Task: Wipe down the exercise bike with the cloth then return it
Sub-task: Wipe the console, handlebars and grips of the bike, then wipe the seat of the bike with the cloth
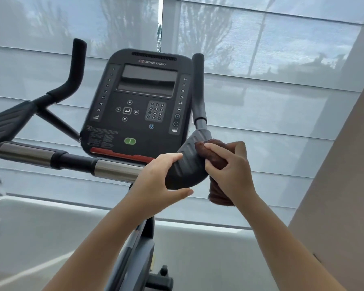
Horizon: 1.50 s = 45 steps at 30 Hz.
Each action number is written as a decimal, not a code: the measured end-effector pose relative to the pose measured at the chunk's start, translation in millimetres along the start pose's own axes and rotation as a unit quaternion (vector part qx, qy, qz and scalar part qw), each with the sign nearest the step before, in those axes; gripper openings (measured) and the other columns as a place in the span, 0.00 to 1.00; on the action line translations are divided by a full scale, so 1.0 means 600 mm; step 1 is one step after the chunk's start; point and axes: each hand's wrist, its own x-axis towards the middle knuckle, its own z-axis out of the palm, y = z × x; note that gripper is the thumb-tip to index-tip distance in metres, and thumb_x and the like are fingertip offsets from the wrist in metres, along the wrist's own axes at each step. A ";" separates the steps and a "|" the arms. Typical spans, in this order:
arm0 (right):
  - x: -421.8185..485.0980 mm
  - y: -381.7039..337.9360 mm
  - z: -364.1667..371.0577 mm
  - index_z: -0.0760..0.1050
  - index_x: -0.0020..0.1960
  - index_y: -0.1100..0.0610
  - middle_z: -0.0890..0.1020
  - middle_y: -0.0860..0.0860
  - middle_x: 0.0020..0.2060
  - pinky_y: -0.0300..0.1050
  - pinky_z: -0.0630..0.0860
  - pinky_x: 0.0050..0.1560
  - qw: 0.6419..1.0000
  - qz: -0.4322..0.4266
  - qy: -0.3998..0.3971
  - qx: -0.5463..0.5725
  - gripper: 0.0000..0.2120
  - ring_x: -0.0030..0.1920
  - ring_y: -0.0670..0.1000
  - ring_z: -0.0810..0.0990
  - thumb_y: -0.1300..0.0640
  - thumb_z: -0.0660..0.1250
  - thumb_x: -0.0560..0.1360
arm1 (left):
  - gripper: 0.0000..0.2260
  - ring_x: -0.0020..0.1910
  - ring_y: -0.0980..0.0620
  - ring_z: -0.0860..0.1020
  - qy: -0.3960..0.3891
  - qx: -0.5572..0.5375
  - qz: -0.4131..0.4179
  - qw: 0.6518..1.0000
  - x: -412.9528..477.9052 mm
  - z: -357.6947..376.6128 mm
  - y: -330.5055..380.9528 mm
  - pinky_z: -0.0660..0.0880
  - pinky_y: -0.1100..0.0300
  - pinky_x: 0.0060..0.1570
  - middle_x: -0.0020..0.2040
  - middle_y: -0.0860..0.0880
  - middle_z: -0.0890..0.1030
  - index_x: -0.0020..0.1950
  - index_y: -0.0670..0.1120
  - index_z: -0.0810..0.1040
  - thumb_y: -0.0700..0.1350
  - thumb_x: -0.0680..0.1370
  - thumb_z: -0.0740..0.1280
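The wiping step was judged in hand: the brown cloth (pixel 215 158) was clamped in the right hand (pixel 231 173) against the right elbow pad (pixel 187 164), which was braced by the left hand (pixel 156 183), loosely curled about its near end. The console (pixel 139 101) and left handlebar (pixel 72 76) were judged still due before the cloth's return.

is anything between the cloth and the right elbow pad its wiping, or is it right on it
Nothing visible stands between them. The right hand presses the brown cloth directly against the outer edge of the elbow pad, while the left hand grips the pad's near side.

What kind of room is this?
Probably a gym or fitness room. There's an exercise bike console with number buttons, padded handlebars being wiped with a brown cloth, and big shaded windows.
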 end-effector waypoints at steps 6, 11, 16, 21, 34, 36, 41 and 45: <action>-0.078 -0.027 0.000 0.78 0.56 0.47 0.67 0.49 0.48 0.26 0.69 0.51 0.999 0.021 0.022 0.041 0.19 0.44 0.40 0.71 0.61 0.70 0.67 | 0.26 0.62 0.58 0.67 0.080 0.008 0.031 0.996 -0.066 0.019 0.021 0.60 0.72 0.62 0.60 0.54 0.71 0.65 0.43 0.70 0.41 0.69 0.73; -0.125 -0.048 -0.013 0.79 0.55 0.47 0.71 0.49 0.49 0.24 0.68 0.51 0.997 -0.004 -0.023 0.073 0.19 0.46 0.38 0.73 0.61 0.71 0.67 | 0.23 0.59 0.54 0.71 0.118 0.020 0.006 0.993 -0.112 0.024 0.038 0.64 0.74 0.59 0.58 0.51 0.74 0.63 0.40 0.72 0.38 0.69 0.73; -0.166 -0.063 -0.053 0.79 0.56 0.49 0.74 0.50 0.52 0.25 0.67 0.55 0.994 -0.022 -0.043 0.098 0.18 0.51 0.42 0.73 0.62 0.71 0.68 | 0.20 0.55 0.54 0.73 0.155 0.043 -0.029 0.987 -0.157 0.032 0.070 0.62 0.79 0.56 0.55 0.49 0.75 0.61 0.40 0.73 0.36 0.70 0.72; -0.213 -0.063 -0.101 0.78 0.56 0.50 0.76 0.52 0.54 0.28 0.69 0.57 0.990 -0.026 -0.063 0.127 0.19 0.54 0.45 0.75 0.63 0.71 0.67 | 0.18 0.52 0.54 0.73 0.164 0.054 -0.059 0.983 -0.201 0.053 0.114 0.63 0.80 0.54 0.54 0.45 0.77 0.59 0.39 0.73 0.35 0.70 0.71; -0.312 -0.108 -0.135 0.79 0.56 0.50 0.76 0.51 0.54 0.21 0.65 0.54 0.976 -0.035 -0.115 0.182 0.19 0.52 0.42 0.74 0.64 0.72 0.67 | 0.17 0.53 0.56 0.72 0.189 0.127 -0.117 0.967 -0.342 0.028 0.196 0.62 0.79 0.55 0.54 0.50 0.76 0.59 0.40 0.73 0.37 0.72 0.70; -0.328 -0.123 -0.134 0.79 0.56 0.49 0.76 0.50 0.54 0.23 0.66 0.55 0.972 -0.044 -0.123 0.193 0.19 0.52 0.41 0.74 0.63 0.72 0.67 | 0.17 0.54 0.55 0.72 0.196 0.136 -0.127 0.963 -0.358 0.015 0.201 0.61 0.80 0.55 0.54 0.51 0.74 0.60 0.40 0.73 0.37 0.72 0.69; -0.375 -0.156 -0.122 0.79 0.56 0.51 0.76 0.51 0.55 0.26 0.67 0.56 0.963 -0.057 -0.156 0.214 0.19 0.53 0.43 0.74 0.63 0.72 0.67 | 0.17 0.56 0.52 0.73 0.194 0.156 -0.138 0.959 -0.400 -0.013 0.207 0.63 0.74 0.57 0.56 0.46 0.77 0.60 0.40 0.73 0.38 0.72 0.69; -0.417 -0.192 -0.094 0.79 0.55 0.52 0.75 0.52 0.54 0.24 0.66 0.55 0.958 -0.055 -0.178 0.220 0.19 0.54 0.46 0.75 0.64 0.72 0.67 | 0.17 0.56 0.55 0.71 0.194 0.164 -0.154 0.955 -0.456 -0.043 0.186 0.62 0.74 0.58 0.57 0.46 0.76 0.61 0.40 0.72 0.38 0.73 0.68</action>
